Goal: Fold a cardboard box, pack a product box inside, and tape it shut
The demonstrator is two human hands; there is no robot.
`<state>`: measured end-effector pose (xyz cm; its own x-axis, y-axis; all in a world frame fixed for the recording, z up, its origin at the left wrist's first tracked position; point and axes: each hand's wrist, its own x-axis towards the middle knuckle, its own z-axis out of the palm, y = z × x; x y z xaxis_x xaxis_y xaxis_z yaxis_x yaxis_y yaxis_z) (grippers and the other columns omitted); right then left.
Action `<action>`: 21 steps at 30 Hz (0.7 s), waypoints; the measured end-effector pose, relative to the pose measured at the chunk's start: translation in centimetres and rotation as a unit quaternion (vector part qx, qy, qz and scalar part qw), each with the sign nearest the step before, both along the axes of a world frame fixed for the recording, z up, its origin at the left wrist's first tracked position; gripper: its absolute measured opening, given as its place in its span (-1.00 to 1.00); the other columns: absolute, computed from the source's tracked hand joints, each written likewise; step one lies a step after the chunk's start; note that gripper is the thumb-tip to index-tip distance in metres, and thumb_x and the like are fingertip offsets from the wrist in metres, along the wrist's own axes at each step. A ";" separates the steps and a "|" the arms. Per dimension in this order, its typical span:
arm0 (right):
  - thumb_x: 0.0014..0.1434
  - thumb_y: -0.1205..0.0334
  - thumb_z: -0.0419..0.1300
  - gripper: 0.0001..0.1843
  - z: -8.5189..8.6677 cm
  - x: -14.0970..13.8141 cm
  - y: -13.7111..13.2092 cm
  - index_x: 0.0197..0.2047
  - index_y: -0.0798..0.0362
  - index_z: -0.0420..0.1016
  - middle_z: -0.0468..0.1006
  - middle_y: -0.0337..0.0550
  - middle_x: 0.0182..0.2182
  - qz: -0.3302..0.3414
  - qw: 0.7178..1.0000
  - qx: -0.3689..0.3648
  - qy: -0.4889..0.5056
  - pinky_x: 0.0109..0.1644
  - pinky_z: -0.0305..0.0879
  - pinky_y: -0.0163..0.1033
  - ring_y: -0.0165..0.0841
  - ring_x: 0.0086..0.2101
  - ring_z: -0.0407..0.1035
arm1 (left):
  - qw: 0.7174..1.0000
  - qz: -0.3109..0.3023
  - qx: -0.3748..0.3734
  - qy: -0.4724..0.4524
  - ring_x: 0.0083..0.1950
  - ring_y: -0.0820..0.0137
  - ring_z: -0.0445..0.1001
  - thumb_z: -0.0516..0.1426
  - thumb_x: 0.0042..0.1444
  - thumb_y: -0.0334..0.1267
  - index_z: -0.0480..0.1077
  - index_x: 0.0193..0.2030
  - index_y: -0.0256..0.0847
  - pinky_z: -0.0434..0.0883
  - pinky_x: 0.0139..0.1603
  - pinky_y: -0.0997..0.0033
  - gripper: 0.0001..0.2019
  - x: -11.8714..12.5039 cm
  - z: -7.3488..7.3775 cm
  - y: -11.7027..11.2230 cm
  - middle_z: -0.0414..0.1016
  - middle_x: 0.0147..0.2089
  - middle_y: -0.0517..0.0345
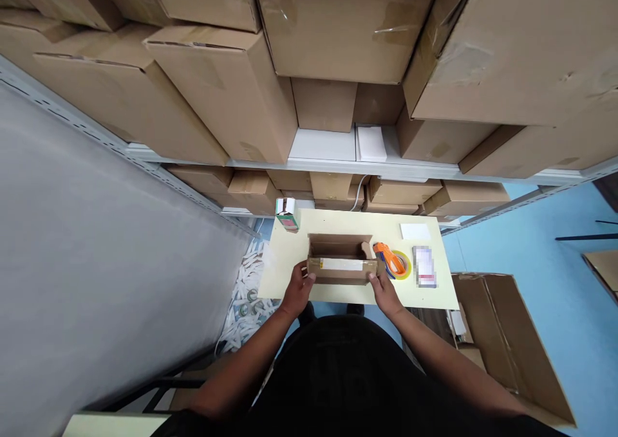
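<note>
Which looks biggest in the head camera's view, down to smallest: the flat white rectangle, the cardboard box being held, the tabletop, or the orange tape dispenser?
Largest to smallest:
1. tabletop
2. cardboard box
3. orange tape dispenser, counting its roll
4. flat white rectangle

i'd call this a storeroom with a packing corner: pale metal shelves [338, 165] hold stacked brown cartons [333, 44], several of them taped. at the cream counter [338, 223] in front there's a small open box [338, 277], with an orange tape dispenser [392, 260] near it, and a big open carton [502, 340] stands on the blue floor [555, 302] alongside.
</note>
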<state>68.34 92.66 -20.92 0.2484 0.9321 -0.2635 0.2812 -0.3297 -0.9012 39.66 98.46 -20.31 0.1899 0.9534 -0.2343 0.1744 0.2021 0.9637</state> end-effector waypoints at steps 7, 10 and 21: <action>0.25 -0.42 0.00 -0.28 -2.3 -1.3 -1.0 0.21 -0.07 0.41 0.51 0.01 0.18 -0.137 0.970 -0.143 0.144 -0.03 0.54 -0.05 -0.13 0.11 0.44 | 0.992 0.070 -0.076 0.073 -0.11 0.24 0.51 -0.02 0.26 0.36 0.27 -0.14 -0.13 0.49 -0.07 0.17 -0.47 0.5 -2.1 -0.9 0.47 -0.20 0.10; 0.23 -0.39 0.05 -0.36 -1.7 -1.2 -0.5 0.10 -0.07 0.46 0.58 -0.01 0.07 -0.169 0.953 -0.177 0.180 -0.12 0.54 -0.08 -0.14 0.01 0.51 | 0.986 0.083 -0.122 0.076 -0.19 0.26 0.49 -0.04 0.29 0.30 0.24 -0.27 -0.11 0.50 -0.17 0.20 -0.52 0.6 -1.3 0.0 0.43 -0.29 0.14; -0.03 0.03 0.23 -0.62 -1.7 -1.6 -3.0 -0.14 -0.02 0.50 0.66 -0.15 -0.20 -0.123 0.951 -0.123 0.256 -0.03 0.51 -0.03 -0.20 -0.17 0.55 | 0.983 0.032 -0.173 -0.049 0.02 0.18 0.56 0.18 0.02 -0.24 0.30 0.14 -0.17 0.54 -0.05 0.18 -0.50 -0.7 -1.3 0.0 0.53 0.09 -0.07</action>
